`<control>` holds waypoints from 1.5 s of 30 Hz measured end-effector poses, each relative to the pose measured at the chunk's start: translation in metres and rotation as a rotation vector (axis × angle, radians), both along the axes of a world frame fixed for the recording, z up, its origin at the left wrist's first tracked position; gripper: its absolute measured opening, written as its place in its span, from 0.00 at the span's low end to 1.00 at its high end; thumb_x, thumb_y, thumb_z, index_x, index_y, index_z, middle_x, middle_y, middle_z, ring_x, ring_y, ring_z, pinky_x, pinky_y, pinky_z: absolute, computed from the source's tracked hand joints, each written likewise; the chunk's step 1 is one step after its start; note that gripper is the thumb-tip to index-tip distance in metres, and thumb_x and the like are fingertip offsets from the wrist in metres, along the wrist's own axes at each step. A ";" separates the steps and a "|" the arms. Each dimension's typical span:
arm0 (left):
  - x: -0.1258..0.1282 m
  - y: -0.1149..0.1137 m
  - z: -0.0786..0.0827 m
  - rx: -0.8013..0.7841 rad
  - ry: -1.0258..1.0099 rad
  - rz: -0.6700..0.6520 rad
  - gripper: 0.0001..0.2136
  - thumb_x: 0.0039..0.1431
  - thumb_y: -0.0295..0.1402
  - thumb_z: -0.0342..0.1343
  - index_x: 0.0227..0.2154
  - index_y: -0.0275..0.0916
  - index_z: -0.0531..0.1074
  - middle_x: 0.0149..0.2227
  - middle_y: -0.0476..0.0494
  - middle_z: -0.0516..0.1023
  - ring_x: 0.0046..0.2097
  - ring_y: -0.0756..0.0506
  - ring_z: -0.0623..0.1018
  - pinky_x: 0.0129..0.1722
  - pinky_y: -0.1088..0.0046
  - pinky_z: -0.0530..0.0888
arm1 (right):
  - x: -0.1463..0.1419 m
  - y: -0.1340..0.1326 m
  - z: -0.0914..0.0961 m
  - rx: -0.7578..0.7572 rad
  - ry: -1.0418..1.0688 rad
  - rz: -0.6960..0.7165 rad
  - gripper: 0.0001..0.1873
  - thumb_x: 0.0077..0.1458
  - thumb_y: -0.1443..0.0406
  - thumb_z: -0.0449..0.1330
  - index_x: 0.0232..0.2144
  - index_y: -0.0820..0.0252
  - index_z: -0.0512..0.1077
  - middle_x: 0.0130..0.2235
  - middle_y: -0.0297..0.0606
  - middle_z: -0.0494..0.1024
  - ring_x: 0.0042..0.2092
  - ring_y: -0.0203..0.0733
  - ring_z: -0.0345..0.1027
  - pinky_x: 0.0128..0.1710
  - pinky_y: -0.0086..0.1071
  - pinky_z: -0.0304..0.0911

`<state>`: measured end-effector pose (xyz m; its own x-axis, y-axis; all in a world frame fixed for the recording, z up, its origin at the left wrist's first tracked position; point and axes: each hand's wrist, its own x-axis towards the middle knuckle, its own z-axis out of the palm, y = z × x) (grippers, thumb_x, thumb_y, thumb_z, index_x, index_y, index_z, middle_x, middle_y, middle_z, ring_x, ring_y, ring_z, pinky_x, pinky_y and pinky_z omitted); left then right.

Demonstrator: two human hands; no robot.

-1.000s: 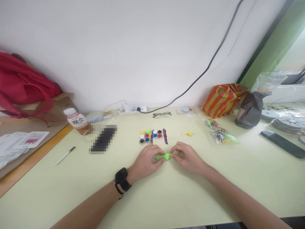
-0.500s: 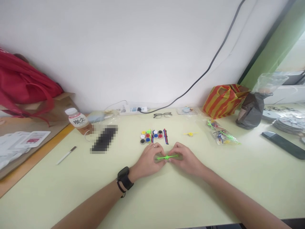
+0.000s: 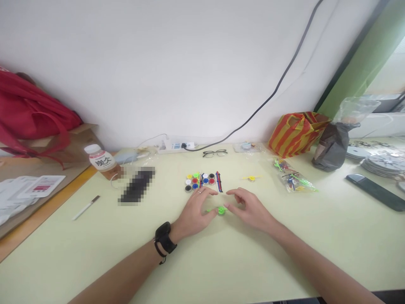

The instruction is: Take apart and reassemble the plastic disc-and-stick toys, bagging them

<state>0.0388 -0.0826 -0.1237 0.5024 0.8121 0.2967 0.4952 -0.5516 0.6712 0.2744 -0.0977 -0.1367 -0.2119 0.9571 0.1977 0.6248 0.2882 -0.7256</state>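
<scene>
A small bright green spinning top with a round hub and thin side arms rests on the table between my hands. My left hand is open on its left, thumb close by the hub, partly covering one arm. On the other side my right hand is also open, its thumb beside the top and its index finger raised. Whether either thumb touches it I cannot tell. Beyond my fingers lie several coloured round discs and a row of red, blue and black thin sticks.
A yellow top and a clear bag of coloured parts lie to the right. Glasses and a power strip are at the back. Leftward are a bottle, a pixelated dark object and a pen.
My fingers have come off the green piece and spread apart. Formerly held edge-on between both hands, it now sits on the table with its round hub showing.
</scene>
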 end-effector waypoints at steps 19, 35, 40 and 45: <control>0.000 0.002 -0.003 -0.029 -0.092 0.140 0.07 0.72 0.37 0.52 0.47 0.45 0.72 0.48 0.45 0.76 0.52 0.41 0.72 0.53 0.61 0.70 | -0.001 -0.004 0.013 0.012 0.121 0.132 0.12 0.65 0.56 0.59 0.37 0.57 0.79 0.28 0.32 0.71 0.29 0.37 0.62 0.32 0.31 0.58; 0.002 0.003 -0.002 -0.010 -0.078 0.134 0.08 0.71 0.37 0.51 0.44 0.43 0.74 0.46 0.43 0.77 0.51 0.40 0.73 0.52 0.58 0.72 | -0.006 -0.009 0.009 0.146 -0.160 0.257 0.14 0.68 0.59 0.57 0.38 0.53 0.82 0.29 0.37 0.72 0.35 0.42 0.69 0.35 0.34 0.61; 0.002 0.003 -0.002 -0.005 -0.073 0.136 0.08 0.71 0.37 0.51 0.44 0.43 0.74 0.46 0.44 0.78 0.51 0.40 0.73 0.52 0.59 0.72 | -0.008 -0.010 0.009 0.167 -0.116 0.257 0.09 0.65 0.62 0.60 0.36 0.53 0.80 0.37 0.39 0.78 0.40 0.43 0.73 0.39 0.35 0.65; 0.001 0.003 -0.002 -0.011 -0.066 0.138 0.07 0.71 0.37 0.52 0.44 0.44 0.74 0.46 0.45 0.77 0.51 0.41 0.73 0.51 0.61 0.72 | -0.010 -0.010 0.007 0.138 -0.106 0.263 0.12 0.56 0.75 0.56 0.33 0.56 0.75 0.34 0.35 0.78 0.36 0.40 0.71 0.36 0.32 0.62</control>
<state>0.0402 -0.0793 -0.1256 0.3653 0.8758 0.3155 0.5208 -0.4732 0.7105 0.2648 -0.1080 -0.1298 -0.4749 0.8325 0.2854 0.5861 0.5411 -0.6031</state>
